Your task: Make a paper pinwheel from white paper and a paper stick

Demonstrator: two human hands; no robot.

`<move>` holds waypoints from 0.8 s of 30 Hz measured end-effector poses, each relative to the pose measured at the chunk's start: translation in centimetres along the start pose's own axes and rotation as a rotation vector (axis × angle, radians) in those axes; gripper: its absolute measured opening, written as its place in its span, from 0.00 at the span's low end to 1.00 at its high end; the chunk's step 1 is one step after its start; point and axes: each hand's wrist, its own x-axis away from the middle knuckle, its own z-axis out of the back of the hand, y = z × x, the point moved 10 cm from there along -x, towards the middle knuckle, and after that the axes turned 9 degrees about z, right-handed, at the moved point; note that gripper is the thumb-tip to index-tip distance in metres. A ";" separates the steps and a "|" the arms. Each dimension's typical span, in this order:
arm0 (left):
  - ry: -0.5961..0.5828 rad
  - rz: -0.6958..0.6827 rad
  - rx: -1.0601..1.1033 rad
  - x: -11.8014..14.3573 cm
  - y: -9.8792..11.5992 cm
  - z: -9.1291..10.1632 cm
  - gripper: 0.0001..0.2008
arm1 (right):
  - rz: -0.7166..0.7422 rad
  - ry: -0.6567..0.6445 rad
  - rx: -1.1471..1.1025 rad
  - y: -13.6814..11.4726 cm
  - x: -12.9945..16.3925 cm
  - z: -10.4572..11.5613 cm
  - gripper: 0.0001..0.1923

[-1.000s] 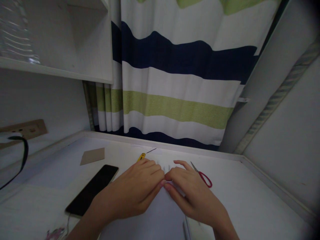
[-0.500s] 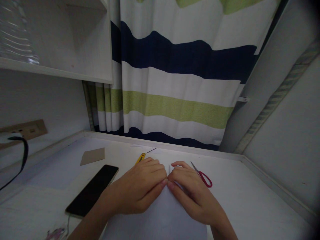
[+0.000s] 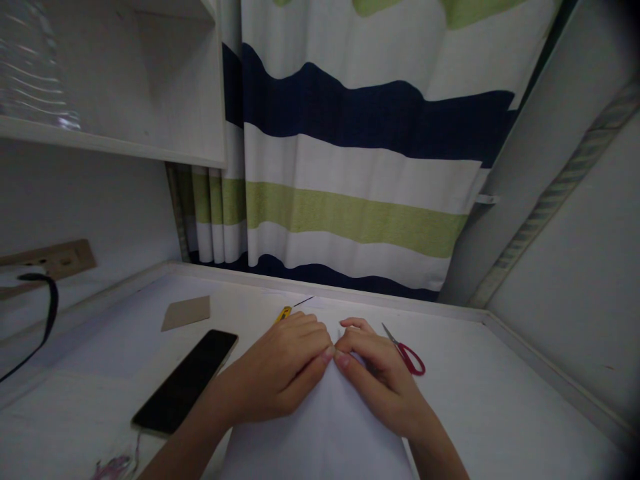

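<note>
A white sheet of paper [image 3: 320, 443] stretches from the near edge of the view up to my two hands. My left hand [image 3: 285, 370] is closed, pinching the paper with the thumb and curled fingers. Right beside it, my right hand [image 3: 377, 373] pinches the same paper, thumb tip almost against the left thumb. The index finger of the right hand sticks out a little. Both sets of fingers cover the far part of the paper. A yellow utility knife [image 3: 284, 313] lies just beyond the left hand, partly hidden. Red-handled scissors [image 3: 411, 359] rest to the right of the right hand.
On the white desk [image 3: 510, 407], a black phone [image 3: 187, 380] lies left of the left forearm. Behind it is a piece of brown cardboard [image 3: 187, 313]. A tangled cord [image 3: 113, 467] sits at lower left. A striped curtain [image 3: 350, 180] hangs behind, and a shelf [image 3: 110, 143] juts out at upper left.
Both hands have shifted slightly, keeping their pinch on the paper. The paper's near part looks narrower and more raised or folded between them. The things on the desk have stayed put.
</note>
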 end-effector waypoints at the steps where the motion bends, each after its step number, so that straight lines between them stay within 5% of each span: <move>1: 0.005 0.005 0.004 0.0 -0.1 0.0 0.12 | -0.002 0.004 0.001 0.1 0.0 0.0 0.09; 13: -0.003 0.107 -0.048 -0.3 -2.2 0.1 0.14 | -0.053 -0.051 0.124 1.4 0.0 -0.6 0.07; 21: -0.233 0.385 0.024 3.2 -11.0 -1.3 0.18 | -0.056 0.103 0.381 2.0 0.2 2.6 0.14; 24: -0.265 0.437 -0.002 5.3 -14.1 -1.7 0.20 | -0.022 0.082 0.396 0.8 0.4 1.4 0.16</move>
